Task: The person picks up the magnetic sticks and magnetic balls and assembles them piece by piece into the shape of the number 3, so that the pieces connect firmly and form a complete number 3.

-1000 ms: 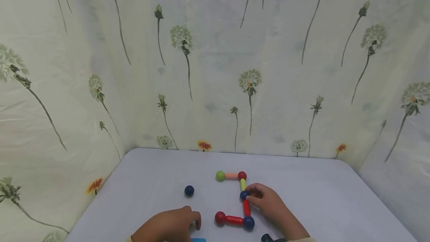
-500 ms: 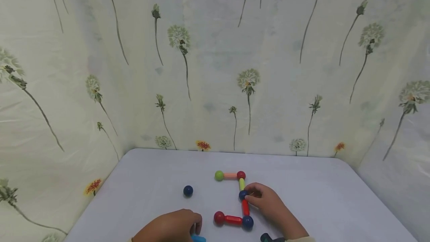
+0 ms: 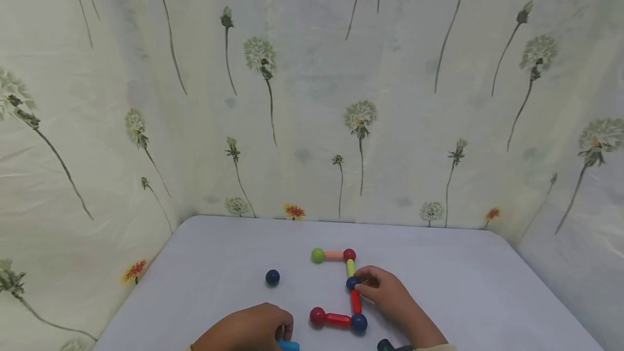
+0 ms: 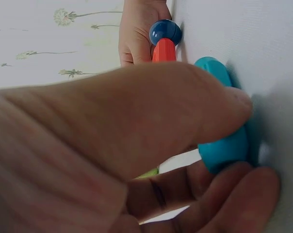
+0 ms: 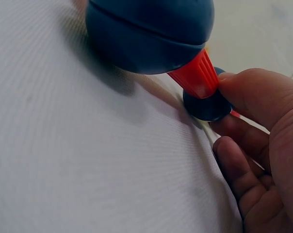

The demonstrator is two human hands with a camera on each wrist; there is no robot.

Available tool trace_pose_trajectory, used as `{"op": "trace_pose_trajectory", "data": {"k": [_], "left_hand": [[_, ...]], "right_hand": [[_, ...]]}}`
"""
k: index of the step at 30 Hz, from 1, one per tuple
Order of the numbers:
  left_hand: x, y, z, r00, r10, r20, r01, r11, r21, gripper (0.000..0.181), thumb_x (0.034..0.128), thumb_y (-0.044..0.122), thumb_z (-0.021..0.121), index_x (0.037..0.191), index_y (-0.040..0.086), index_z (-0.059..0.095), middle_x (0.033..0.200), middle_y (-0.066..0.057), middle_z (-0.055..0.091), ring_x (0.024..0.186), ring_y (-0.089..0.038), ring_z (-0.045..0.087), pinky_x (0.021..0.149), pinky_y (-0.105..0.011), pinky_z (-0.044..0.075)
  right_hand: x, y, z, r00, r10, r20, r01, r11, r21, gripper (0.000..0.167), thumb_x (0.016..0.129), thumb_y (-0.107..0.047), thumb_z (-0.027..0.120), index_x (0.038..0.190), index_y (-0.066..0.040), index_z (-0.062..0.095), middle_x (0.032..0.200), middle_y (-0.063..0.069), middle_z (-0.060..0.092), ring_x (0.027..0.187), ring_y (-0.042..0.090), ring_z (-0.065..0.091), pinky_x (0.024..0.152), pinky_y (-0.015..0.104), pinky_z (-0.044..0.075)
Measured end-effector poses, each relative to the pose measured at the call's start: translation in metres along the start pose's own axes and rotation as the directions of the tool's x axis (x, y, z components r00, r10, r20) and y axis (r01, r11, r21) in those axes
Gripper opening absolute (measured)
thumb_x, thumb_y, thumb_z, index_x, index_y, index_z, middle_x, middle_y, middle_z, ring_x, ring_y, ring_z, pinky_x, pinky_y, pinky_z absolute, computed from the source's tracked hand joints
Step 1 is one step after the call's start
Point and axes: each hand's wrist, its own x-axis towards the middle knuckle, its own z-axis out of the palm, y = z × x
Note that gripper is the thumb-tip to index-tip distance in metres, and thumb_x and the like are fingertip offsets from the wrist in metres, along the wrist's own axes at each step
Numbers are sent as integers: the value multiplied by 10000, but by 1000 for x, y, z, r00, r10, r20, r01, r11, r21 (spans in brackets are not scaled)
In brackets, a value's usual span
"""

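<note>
On the white table lies a chain of balls and rods, shaped like a backwards C. My right hand point(image 3: 387, 294) pinches its middle navy ball point(image 3: 352, 284) between thumb and fingers. A yellow-green rod point(image 3: 351, 268), a red ball point(image 3: 349, 254), a peach rod point(image 3: 333, 255) and a green ball point(image 3: 318, 255) run beyond it. Nearer are a red rod point(image 3: 356, 302), another navy ball point(image 3: 358, 324), a second red rod point(image 3: 338, 320) and a red ball point(image 3: 318, 316). In the left wrist view, my left hand point(image 3: 251, 326) grips a light-blue rod point(image 4: 224, 150) low over the table, partly hidden by the thumb.
A loose navy ball point(image 3: 272, 278) sits left of the chain, beyond my left hand. Part of a dark object point(image 3: 385, 345) shows beside the right wrist. A flower-patterned curtain point(image 3: 302, 96) hangs behind the table's far edge.
My left hand's fingers have drawn in around the light-blue rod, whose end has shifted slightly. The right hand and the chain hold their places; the head view moved a little.
</note>
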Motion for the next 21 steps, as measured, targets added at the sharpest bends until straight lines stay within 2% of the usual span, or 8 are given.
{"op": "trace_pose_trajectory", "data": {"k": [7,14,21], "left_hand": [[5,-2,0,1000,20,-17,-20,1000,-25,178,839,233,883,851,247,706,812,-1,651,766,-191,603,773,-431,566],[19,-2,-5,992,110,-56,-107,992,64,167,842,141,839,845,258,720,782,64,635,733,-134,572,741,-321,542],[26,-3,-14,991,97,-96,-95,995,26,166,852,140,837,885,234,704,818,43,632,768,-157,575,771,-364,553]], "right_hand": [[0,2,0,1000,2,6,-2,1000,3,278,896,-271,832,1145,-207,728,1055,-54,717,981,151,649,960,488,568],[-1,4,-1,1000,8,7,-8,1000,4,283,896,-282,831,1149,-214,726,1066,-54,715,987,153,644,962,488,570],[-2,2,-2,999,-31,7,31,999,-10,275,904,-280,826,1153,-219,726,1093,-57,719,1002,153,644,969,487,571]]}}
